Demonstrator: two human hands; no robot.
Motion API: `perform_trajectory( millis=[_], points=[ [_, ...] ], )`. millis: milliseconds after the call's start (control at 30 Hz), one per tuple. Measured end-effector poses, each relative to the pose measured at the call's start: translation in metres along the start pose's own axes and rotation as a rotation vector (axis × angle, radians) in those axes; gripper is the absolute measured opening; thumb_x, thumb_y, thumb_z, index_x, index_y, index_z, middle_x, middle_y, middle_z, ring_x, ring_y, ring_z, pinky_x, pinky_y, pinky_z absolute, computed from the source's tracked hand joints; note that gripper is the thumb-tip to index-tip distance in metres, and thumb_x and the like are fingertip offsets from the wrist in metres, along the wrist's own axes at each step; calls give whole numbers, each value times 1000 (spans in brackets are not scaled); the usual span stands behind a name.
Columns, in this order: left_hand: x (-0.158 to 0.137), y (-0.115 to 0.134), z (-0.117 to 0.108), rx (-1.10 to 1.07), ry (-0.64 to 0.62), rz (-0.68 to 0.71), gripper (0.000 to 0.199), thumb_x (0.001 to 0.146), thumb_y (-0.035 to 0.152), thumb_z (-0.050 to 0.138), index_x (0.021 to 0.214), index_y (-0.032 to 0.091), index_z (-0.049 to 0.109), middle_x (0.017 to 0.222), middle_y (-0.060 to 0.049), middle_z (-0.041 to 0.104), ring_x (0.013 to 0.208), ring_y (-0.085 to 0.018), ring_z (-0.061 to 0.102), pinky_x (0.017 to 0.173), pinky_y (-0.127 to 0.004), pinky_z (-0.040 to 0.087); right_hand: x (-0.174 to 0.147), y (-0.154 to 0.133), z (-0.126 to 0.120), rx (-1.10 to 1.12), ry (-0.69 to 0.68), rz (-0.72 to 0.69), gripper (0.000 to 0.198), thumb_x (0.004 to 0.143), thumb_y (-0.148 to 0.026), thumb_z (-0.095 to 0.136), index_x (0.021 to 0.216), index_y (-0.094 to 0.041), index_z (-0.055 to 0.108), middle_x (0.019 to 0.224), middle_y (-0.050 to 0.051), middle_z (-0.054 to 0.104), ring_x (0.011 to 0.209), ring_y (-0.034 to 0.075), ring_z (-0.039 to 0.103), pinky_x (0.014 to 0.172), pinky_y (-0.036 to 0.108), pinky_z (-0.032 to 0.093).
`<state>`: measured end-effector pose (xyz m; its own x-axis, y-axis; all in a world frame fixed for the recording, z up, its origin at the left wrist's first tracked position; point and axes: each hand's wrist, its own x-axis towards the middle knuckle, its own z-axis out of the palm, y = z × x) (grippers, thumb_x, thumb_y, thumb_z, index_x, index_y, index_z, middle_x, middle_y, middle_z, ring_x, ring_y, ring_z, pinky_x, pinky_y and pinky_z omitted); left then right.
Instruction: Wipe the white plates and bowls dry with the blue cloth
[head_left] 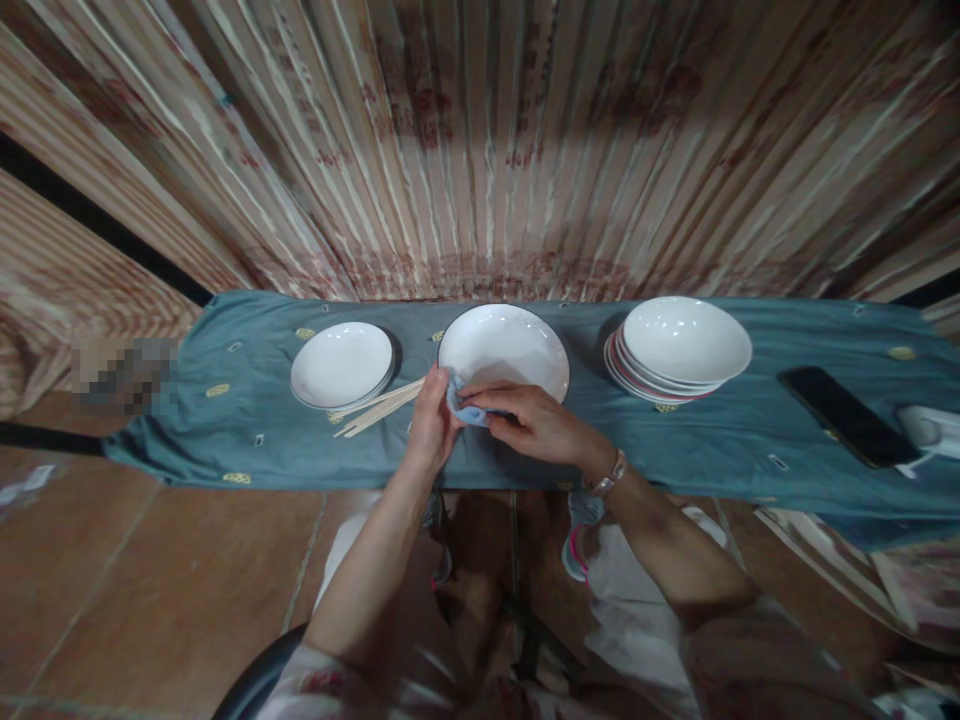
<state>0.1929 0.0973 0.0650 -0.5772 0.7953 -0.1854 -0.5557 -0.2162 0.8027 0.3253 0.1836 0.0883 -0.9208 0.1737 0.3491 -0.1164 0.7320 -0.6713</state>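
Currently | cloth [472, 408]: pale blue, crumpled into a small wad | place: between the hands, before the large white plate [504, 340] with its dark rim | left hand [433, 425], right hand [534, 425]: fingers clamped on cloth | wooden chopsticks [384, 408] reach left hand; grip on them unclear
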Motion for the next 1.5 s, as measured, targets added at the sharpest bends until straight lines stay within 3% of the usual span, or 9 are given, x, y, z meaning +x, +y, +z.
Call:
perform_trajectory(
  millis=[133, 333, 600, 700, 833, 1000, 1200, 1333, 1500],
  points=[
    [3, -1, -4, 31, 45, 1, 38, 61, 37, 81, 83, 17, 56, 62, 7, 56, 47, -5, 51, 41, -14, 44, -5, 4, -2, -37, -16, 20, 33, 85, -8, 51, 111, -19, 68, 120, 7, 69, 113, 19, 63, 100, 34, 48],
    [4, -2, -4, 141, 52, 56, 55, 68, 39, 74, 117, 20, 61, 97, -3, 69, 60, -8, 57, 47, -18, 51, -20, 22, -16, -189, -26, 101, 20, 84, -9, 55, 93, -16, 71, 107, 7, 74, 100, 21, 66, 92, 35, 50],
    [5, -9, 2, 188, 105, 82, 61, 67, 39, 75, 124, 22, 62, 115, -7, 66, 69, -11, 58, 45, -17, 50, -27, 43, -27, -526, 106, 313, 22, 81, -7, 50, 76, -16, 69, 92, 9, 74, 92, 24, 61, 92, 39, 47],
    [3, -10, 4, 195, 102, 84, 60, 68, 39, 74, 124, 22, 63, 117, -8, 66, 70, -11, 57, 44, -16, 49, -22, 50, -26, -594, 216, 352, 23, 81, -7, 49, 78, -16, 70, 95, 10, 72, 93, 26, 58, 93, 40, 46],
    [-1, -10, 6, 188, 99, 81, 58, 69, 39, 72, 123, 22, 63, 116, -7, 66, 71, -12, 57, 44, -16, 49, -16, 60, -22, -614, 359, 359, 25, 85, -8, 46, 93, -14, 69, 116, 13, 65, 106, 28, 52, 99, 42, 42],
    [-6, -12, 4, 194, 114, 58, 57, 67, 40, 75, 119, 22, 65, 104, -4, 67, 65, -10, 56, 41, -16, 48, -11, 67, -20, -563, 403, 388, 34, 89, -8, 41, 113, -14, 64, 132, 14, 55, 118, 29, 47, 105, 44, 38],
    [-16, -17, 2, 212, 105, -10, 57, 66, 40, 75, 119, 21, 65, 87, -1, 68, 53, -8, 52, 36, -16, 44, -2, 66, -9, -471, 432, 307, 37, 94, -15, 37, 124, -15, 58, 141, 13, 50, 127, 29, 44, 109, 50, 36],
    [-23, -19, 4, 203, 119, -14, 58, 68, 40, 73, 121, 21, 64, 93, -2, 70, 55, -8, 54, 36, -16, 44, 7, 58, 4, -383, 336, 229, 39, 93, -14, 37, 127, -11, 56, 147, 16, 45, 136, 29, 37, 115, 51, 30],
    [-27, -20, 3, 159, 135, 28, 57, 67, 41, 73, 120, 20, 64, 97, -3, 70, 61, -9, 57, 43, -17, 48, 9, 41, 16, -244, 203, 78, 38, 92, -15, 38, 124, -13, 59, 143, 14, 50, 134, 26, 43, 114, 48, 34]
  ],
)
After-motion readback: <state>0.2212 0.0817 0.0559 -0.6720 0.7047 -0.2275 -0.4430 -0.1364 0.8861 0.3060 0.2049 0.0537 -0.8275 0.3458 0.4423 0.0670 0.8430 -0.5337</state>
